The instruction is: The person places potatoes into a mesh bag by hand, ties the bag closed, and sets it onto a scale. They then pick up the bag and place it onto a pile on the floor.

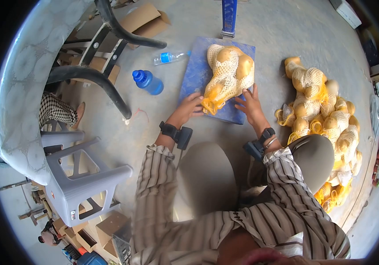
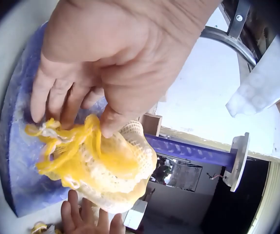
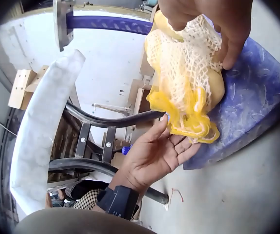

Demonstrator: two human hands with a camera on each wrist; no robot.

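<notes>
- Concrete floor; blue platform scale (image 1: pixel 198 79) just ahead of both hands.
- Net bag of fruit (image 1: pixel 229 73) lies on it.
- Left hand (image 1: pixel 189 108) touches the bag's yellow knotted end, fingers loose; right hand (image 1: pixel 250 106) rests flat beside it.
- Likely heavy, lumpy, netting soft: grip at the knot.

Net bag (image 1: pixel 229 75) on board (image 1: pixel 196 75); bottles (image 1: pixel 149 81) left, bag pile (image 1: pixel 326 123) right.

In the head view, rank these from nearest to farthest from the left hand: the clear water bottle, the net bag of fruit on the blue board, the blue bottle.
1. Net bag of fruit: at the left hand's fingertips, on the blue board.
2. Blue bottle: on the floor to its left.
3. Clear water bottle: farther up, beyond the blue bottle.
</notes>
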